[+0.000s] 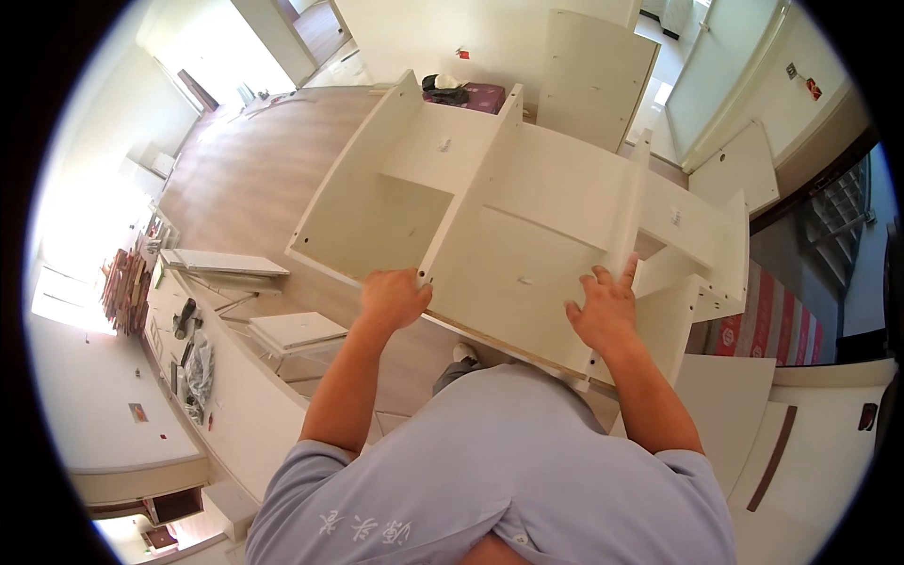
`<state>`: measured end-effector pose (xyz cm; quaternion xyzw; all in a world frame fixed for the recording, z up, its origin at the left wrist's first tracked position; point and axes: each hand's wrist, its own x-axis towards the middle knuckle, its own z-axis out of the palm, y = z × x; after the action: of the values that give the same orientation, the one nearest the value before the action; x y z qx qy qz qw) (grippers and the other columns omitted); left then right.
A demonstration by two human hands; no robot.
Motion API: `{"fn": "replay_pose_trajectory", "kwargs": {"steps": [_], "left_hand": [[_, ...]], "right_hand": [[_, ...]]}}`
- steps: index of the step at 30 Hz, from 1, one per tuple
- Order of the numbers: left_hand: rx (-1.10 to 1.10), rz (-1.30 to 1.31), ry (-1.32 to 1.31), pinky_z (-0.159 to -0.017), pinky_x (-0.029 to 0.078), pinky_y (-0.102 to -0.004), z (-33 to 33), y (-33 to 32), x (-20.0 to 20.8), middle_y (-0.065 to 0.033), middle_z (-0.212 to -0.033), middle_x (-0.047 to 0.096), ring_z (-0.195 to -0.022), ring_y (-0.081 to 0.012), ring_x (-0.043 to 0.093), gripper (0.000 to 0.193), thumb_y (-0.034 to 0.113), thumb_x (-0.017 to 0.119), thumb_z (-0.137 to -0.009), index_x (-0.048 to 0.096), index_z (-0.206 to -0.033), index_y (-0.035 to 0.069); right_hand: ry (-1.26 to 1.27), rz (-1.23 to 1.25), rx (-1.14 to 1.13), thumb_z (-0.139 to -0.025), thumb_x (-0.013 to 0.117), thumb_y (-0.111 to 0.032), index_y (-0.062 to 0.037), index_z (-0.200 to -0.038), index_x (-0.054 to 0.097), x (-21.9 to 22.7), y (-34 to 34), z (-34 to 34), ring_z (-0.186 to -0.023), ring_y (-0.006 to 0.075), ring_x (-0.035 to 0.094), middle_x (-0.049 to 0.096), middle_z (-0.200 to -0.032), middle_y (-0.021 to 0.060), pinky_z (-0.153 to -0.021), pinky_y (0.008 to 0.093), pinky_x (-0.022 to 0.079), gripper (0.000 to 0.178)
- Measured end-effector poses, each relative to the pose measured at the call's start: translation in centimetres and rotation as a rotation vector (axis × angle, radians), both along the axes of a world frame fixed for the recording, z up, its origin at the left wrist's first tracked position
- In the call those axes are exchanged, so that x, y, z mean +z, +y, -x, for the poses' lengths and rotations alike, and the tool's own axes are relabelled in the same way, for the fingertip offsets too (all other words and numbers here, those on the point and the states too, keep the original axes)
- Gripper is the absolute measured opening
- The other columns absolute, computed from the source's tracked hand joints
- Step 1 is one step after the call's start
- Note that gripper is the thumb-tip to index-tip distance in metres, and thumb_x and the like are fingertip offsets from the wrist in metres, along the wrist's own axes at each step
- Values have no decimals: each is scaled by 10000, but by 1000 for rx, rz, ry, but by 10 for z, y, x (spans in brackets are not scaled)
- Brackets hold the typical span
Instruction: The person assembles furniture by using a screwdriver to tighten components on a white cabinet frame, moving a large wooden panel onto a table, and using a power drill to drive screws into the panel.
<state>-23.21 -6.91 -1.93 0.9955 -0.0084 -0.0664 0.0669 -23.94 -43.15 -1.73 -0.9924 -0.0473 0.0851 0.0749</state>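
Note:
In front of me is a large, partly assembled white cabinet carcass, divided into several compartments by upright panels. My left hand is closed over its near edge, next to the end of a dividing panel; the fingertips are hidden below the edge. Further right, my right hand rests against another dividing panel with its fingers apart and the index finger stretched along it. Nothing loose shows in that hand. Small dark holes mark the ends of the panels.
To the left, a long white panel surface bears a power tool and a clear plastic bag. Wood strips are stacked beyond. A purple box stands behind the cabinet, near a leaning panel. Red-and-grey striped sheeting lies right.

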Motion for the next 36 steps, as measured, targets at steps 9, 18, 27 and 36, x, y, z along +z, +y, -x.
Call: {"fn": "replay_pose_trajectory", "kwargs": {"steps": [9,18,27,36], "left_hand": [[-10,49,-40,-883,508,-509,3,-3,4,-191,-857,733,-868,-427,674,368,397,627,-907,710,-885,39],[11,15,-53,-896,494,-514,5,-2,-3,-192,-844,731,-876,-421,678,346,379,645,-905,714,-882,40],[-15,10,-156,-912,480,-484,11,0,-12,-181,-758,711,-796,-379,696,330,363,665,-896,686,-817,44],[-1,74,-168,-968,468,-502,11,-3,-6,-169,-732,682,-812,-402,669,329,364,670,-901,668,-804,50]], "right_hand": [[-15,51,37,-931,682,-450,-48,-1321,667,-2,-2,1,-1537,550,131,521,-1514,161,-1252,583,247,560],[13,54,66,-935,686,-449,-52,-1345,662,6,-3,0,-1541,527,149,546,-1479,181,-1291,597,89,571],[34,18,11,-932,697,-451,-81,-1366,654,1,-3,1,-1550,552,58,526,-1511,138,-1274,566,215,572],[17,-47,-4,-947,669,-463,-80,-1367,650,2,-4,2,-1550,523,110,518,-1518,124,-1284,571,185,569]]}}
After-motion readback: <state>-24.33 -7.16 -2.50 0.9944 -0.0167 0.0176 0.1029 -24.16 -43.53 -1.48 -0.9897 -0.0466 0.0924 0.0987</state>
